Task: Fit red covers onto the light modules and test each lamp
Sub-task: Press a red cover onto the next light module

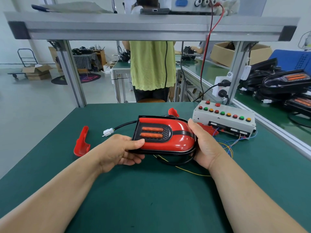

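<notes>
While it is held just above the matte green table mat (117, 199), the light module (168, 140) is grasped at both ends in the head view. Its squared end is pinched by the left hand (122, 150), thumb on top and fingers beneath. Its rounded end is cupped by the right hand (204, 145), fingers curled round the black rim. A glossy red cover (181, 132), smooth and domed, is seated on the black base and crossed by one black band. Two oblong orange lenses (152, 132) are set in a textured black panel. Three loose red plastic parts are counted on the mat: a long curved piece (82, 142) to the left, a small piece (173, 111) behind the module, and a flat piece (207, 129) beside the right hand. A white connector (107, 132) is carried on a black cable (125, 124). On the grey metal test box (235, 108), eleven round buttons are counted: five red, three green, three yellow.
</notes>
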Demonstrator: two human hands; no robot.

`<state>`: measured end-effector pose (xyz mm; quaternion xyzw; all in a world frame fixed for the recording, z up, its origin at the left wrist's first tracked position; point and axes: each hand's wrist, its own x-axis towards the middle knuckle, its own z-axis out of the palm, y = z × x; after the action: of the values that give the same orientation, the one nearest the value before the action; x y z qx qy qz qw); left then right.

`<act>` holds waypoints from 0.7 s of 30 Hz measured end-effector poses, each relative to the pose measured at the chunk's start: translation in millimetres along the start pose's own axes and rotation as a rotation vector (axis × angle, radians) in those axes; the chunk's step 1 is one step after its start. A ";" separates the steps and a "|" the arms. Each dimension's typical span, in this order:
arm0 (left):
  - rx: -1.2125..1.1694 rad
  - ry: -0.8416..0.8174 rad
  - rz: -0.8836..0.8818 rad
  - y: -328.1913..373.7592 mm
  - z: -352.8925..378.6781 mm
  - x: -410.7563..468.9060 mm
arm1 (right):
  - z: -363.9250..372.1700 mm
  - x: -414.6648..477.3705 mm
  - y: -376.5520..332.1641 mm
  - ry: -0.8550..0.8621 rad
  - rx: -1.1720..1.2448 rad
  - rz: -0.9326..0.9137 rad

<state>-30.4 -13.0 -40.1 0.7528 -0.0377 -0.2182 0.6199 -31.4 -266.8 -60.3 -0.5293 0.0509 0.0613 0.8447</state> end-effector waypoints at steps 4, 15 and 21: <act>-0.047 -0.010 -0.005 -0.7 -3.2 0.5 | -2.0 5.0 -1.0 0.081 -0.037 -0.009; 0.032 -0.200 -0.103 5.1 -32.8 -4.6 | -12.1 6.3 -4.8 0.274 -0.210 -0.090; 0.109 -0.247 -0.108 5.9 -48.7 -7.1 | -10.0 3.3 -15.1 0.297 -0.019 -0.124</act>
<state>-17.3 32.6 -25.8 0.7536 -0.0847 -0.3398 0.5562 -26.0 -282.2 -51.8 -0.5426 0.1419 -0.0694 0.8250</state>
